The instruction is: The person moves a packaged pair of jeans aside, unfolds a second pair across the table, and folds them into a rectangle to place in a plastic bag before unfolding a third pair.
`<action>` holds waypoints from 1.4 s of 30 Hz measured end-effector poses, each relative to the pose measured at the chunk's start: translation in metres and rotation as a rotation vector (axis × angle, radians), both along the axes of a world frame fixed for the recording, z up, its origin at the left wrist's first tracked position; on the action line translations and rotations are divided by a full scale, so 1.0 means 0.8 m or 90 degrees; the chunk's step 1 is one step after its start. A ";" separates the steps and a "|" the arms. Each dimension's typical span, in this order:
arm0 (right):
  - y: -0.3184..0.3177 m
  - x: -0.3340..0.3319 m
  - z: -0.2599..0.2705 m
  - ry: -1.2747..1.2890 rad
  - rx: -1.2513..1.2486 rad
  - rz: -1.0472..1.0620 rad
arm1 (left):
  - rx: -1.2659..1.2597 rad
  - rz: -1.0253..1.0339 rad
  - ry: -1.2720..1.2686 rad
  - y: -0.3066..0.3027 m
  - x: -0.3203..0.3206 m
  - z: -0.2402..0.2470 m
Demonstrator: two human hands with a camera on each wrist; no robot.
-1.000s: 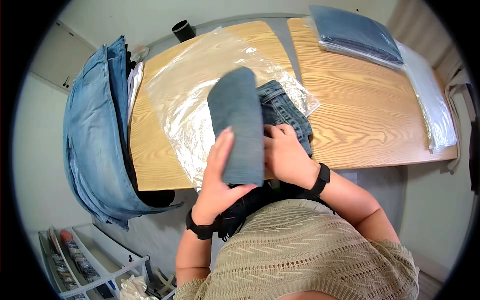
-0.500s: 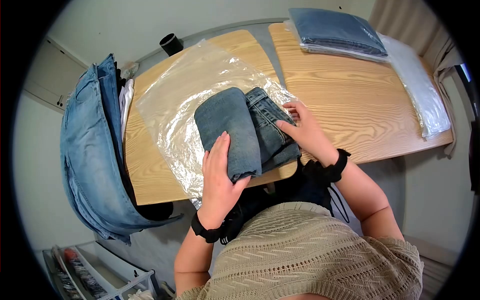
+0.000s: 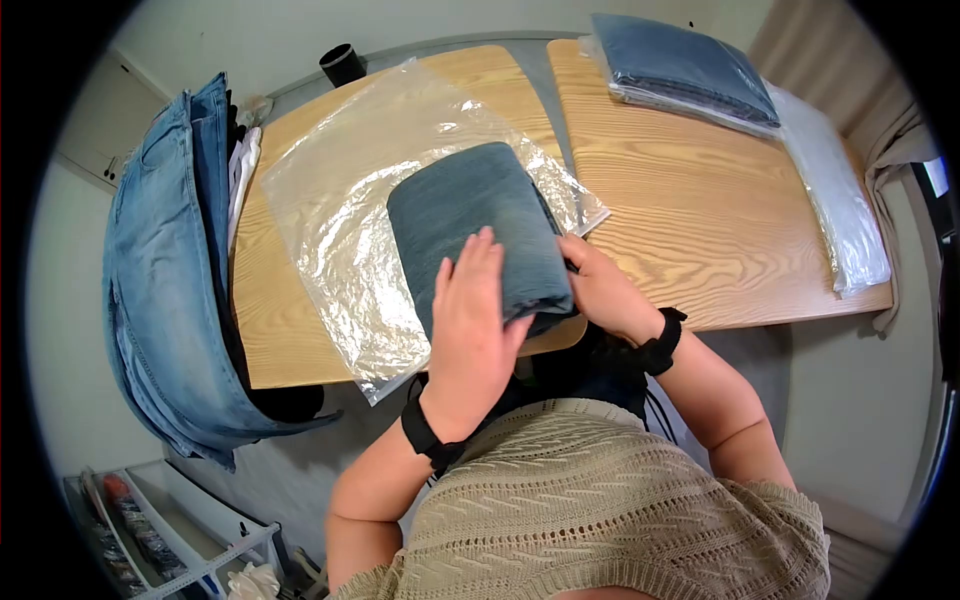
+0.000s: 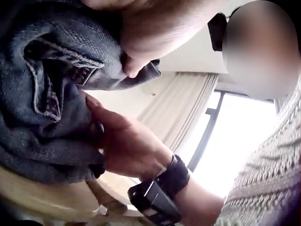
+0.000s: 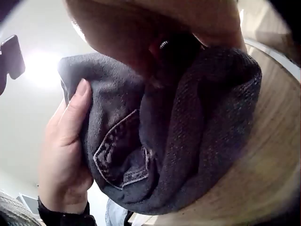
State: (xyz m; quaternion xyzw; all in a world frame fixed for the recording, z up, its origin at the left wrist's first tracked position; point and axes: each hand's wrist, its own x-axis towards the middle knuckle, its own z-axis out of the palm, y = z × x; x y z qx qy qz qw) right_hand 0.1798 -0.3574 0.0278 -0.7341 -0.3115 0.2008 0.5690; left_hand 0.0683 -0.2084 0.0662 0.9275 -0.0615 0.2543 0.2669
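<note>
A pair of dark blue jeans (image 3: 460, 195), folded into a thick bundle, lies on a clear plastic bag (image 3: 340, 200). My left hand (image 3: 468, 310) rests on top of it with straight fingers. Its thumb lies against the near edge, as the right wrist view also shows. At the right side my right hand (image 3: 610, 295) grips the bundle's edge, its fingertips tucked in at the folded layers. A stitched denim flap (image 5: 123, 157) shows on the near end of the bundle.
Light blue jeans (image 3: 165, 260) hang in a pile over the table's left edge. On the right table (image 3: 690, 200) lie bagged folded jeans (image 3: 690, 70) and a stack of clear bags (image 3: 830, 190). A black cup (image 3: 342, 66) stands behind, and a divided bin (image 3: 170, 530) is at lower left.
The left part of the jeans has been folded over to the right, covering the waistband part. My left hand moved right with it, and my right hand came down to the bundle's right edge.
</note>
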 end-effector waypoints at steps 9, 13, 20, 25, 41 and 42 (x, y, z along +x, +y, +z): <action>-0.006 0.000 0.031 0.516 0.230 0.002 | 0.226 -0.044 0.035 -0.023 0.015 -0.015; -0.002 0.010 0.042 0.566 0.217 0.055 | 0.128 -0.052 -0.006 -0.021 0.013 -0.016; -0.001 0.020 0.036 0.534 0.135 0.104 | 0.097 -0.060 -0.109 -0.024 0.007 -0.029; 0.004 -0.003 0.032 0.476 0.174 -0.009 | -0.010 -0.127 -0.082 -0.005 -0.005 -0.014; -0.119 -0.029 0.104 0.361 0.230 -0.214 | 0.120 0.070 0.160 0.131 -0.127 -0.060; -0.126 -0.033 0.107 0.338 0.229 -0.237 | 0.119 0.066 0.158 0.131 -0.126 -0.060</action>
